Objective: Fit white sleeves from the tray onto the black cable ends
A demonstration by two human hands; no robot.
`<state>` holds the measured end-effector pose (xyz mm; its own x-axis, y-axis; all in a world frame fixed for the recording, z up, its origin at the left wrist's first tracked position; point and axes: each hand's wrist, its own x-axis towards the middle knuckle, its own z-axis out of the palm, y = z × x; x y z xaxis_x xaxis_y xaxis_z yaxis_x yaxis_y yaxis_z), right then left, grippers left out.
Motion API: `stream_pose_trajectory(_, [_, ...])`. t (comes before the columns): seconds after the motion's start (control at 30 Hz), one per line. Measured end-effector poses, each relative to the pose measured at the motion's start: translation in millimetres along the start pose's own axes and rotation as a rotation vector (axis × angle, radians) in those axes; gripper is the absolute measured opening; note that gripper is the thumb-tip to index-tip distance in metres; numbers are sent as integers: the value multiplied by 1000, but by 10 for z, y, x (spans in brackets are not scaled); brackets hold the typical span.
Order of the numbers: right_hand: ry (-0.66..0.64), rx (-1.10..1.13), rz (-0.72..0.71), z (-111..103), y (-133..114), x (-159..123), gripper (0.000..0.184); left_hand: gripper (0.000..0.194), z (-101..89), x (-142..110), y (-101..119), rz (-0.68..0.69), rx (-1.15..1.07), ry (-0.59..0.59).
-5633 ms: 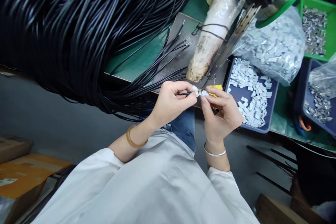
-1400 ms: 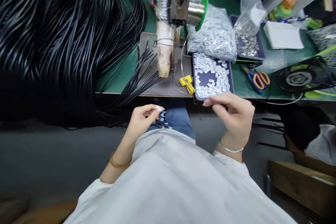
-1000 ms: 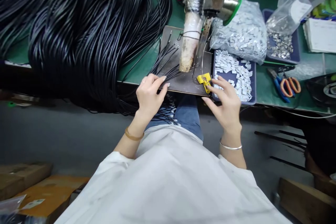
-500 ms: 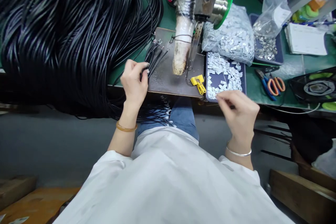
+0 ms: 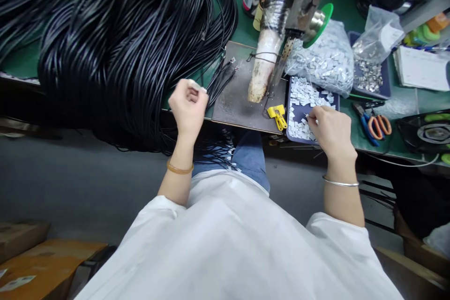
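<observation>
My left hand point(image 5: 188, 107) is curled closed at the bench's front edge, gripping thin black cable ends point(image 5: 221, 76) that fan out onto a dark metal plate point(image 5: 235, 102). A huge bundle of black cables point(image 5: 116, 42) lies to its left. My right hand point(image 5: 330, 127) is closed in a pinch over a blue tray point(image 5: 335, 99) of small white parts point(image 5: 303, 98); I cannot make out what the fingertips hold. A soldering machine with a wrapped nozzle point(image 5: 264, 72) stands above the plate, and a yellow clip point(image 5: 277, 116) lies at its front.
A clear bag of white parts point(image 5: 325, 58) sits behind the tray. Another blue tray with metal pieces point(image 5: 369, 75) and a bag lie to the right. Orange-handled scissors point(image 5: 376, 122) rest on the green bench point(image 5: 365, 136). Cardboard boxes point(image 5: 35, 258) are on the floor at lower left.
My left hand has closed on the cable ends and pulled them back toward the bench edge. My right hand moved up from the edge onto the tray of white parts.
</observation>
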<state>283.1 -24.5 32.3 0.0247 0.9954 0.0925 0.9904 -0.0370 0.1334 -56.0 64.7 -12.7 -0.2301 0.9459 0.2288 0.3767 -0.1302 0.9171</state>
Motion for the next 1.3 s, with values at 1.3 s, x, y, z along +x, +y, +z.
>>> stream_pose_trajectory(1.3, [360, 1237, 16, 28, -1236, -329, 6, 40, 262, -802, 551, -314, -608, -878])
